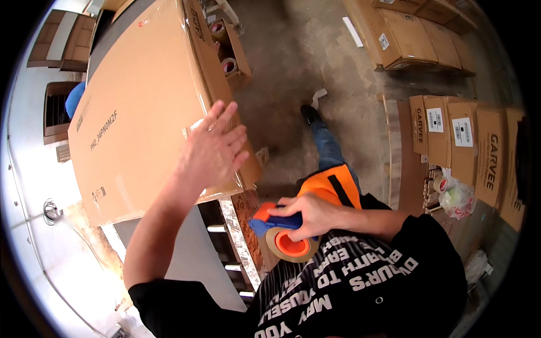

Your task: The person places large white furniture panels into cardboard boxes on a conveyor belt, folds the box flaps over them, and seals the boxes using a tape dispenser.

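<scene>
A large flat brown cardboard box (pixel 141 84) lies in front of me to the left, with shiny clear tape along its right edge. Over that taped edge is my left hand (pixel 214 149), fingers spread and holding nothing; whether it touches the cardboard I cannot tell. Close to my body, my right hand (pixel 307 214) is wrapped round a blue and orange tape dispenser (pixel 269 221). A roll of tape with an orange hub (pixel 292 243) sits on the dispenser.
Beyond the box's right side, an open carton (pixel 239 56) holds tape rolls. Stacked cartons (pixel 462 129) line the right, beside a plastic bag (pixel 457 200). A white scrap (pixel 319 97) lies on the concrete floor near my foot. Something blue (pixel 74 100) shows behind the box.
</scene>
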### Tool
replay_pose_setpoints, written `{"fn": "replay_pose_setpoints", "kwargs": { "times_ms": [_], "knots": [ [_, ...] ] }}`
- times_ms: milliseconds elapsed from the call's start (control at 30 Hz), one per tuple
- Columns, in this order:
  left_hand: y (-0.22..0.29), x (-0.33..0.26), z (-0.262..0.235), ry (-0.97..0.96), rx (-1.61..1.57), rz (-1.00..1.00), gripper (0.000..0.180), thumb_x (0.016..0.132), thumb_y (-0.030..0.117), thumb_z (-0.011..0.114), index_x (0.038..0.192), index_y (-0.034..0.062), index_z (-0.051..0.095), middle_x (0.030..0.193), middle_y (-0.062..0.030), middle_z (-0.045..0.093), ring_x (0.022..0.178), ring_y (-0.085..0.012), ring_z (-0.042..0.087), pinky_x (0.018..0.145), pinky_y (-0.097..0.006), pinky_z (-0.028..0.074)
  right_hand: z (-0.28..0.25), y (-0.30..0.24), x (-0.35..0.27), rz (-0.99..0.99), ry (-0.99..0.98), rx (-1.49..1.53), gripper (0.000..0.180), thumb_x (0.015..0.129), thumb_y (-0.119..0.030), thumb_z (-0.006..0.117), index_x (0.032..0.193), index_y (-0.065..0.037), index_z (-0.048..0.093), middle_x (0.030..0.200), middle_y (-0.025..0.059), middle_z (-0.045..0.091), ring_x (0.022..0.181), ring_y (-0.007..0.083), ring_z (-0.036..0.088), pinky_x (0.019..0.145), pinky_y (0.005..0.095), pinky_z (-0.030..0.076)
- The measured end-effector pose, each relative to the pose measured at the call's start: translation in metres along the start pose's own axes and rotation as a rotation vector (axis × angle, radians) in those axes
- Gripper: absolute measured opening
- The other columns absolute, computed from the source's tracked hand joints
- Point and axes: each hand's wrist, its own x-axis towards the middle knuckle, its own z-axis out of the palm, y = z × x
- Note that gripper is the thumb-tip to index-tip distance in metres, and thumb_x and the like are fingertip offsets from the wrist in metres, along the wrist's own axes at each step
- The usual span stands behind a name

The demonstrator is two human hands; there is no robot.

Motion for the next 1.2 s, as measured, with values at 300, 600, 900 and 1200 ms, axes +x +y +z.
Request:
{"fn": "replay_pose_setpoints", "kwargs": {
  "times_ms": [300, 600, 900, 1200],
  "knots": [
    [0.056, -0.028, 0.005, -0.128, -0.085, -0.020, 0.059, 0.074, 0.040, 0.072, 0.116, 0.0001, 0.063, 0.141, -0.0101, 0.049, 0.141, -0.0379, 0.030, 0.118, -0.051, 0.021, 0.059, -0.017, 0.061, 0.105, 0.062, -0.325, 0.027, 0.064, -0.030, 0.070, 0.077, -0.006, 0.070, 0.075, 0.0181, 0.067, 0.072, 0.0369, 0.067, 0.065, 0.0443, 0.055],
    [0.060, -0.051, 0.029, 0.086, -0.070, -0.145, 0.105, 0.074, 0.054, 0.074, 0.148, -0.0017, 0.025, 0.155, -0.0274, 0.019, 0.142, -0.0522, 0.016, 0.114, -0.061, 0.018, 0.117, -0.024, 0.069, -0.203, -0.351, -0.956, 0.030, 0.061, -0.022, 0.070, 0.086, -0.007, 0.074, 0.096, 0.0207, 0.065, 0.076, 0.0311, 0.067, 0.058, 0.0390, 0.053],
    [0.077, -0.084, 0.050, 0.221, -0.010, -0.309, 0.111, 0.077, 0.069, 0.062, 0.144, -0.0104, 0.025, 0.149, -0.0339, 0.026, 0.139, -0.0525, 0.023, 0.114, -0.060, 0.021, 0.001, 0.107, -0.025, 0.190, 0.050, 0.943, 0.072, 0.063, 0.000, 0.066, 0.134, 0.004, 0.053, 0.120, 0.0161, 0.066, 0.101, 0.0161, 0.066, 0.088, 0.0258, 0.051],
    [0.087, -0.088, 0.041, 0.124, -0.049, -0.392, 0.109, 0.083, 0.079, 0.038, 0.149, -0.0065, 0.021, 0.155, -0.0314, 0.017, 0.143, -0.0516, 0.011, 0.113, -0.063, 0.006, -0.012, 0.062, 0.042, 0.026, -0.034, 0.350, 0.065, 0.057, -0.019, 0.076, 0.121, -0.014, 0.068, 0.076, 0.0092, 0.073, 0.060, 0.0054, 0.061, 0.059, 0.0218, 0.050]
  ]
}}
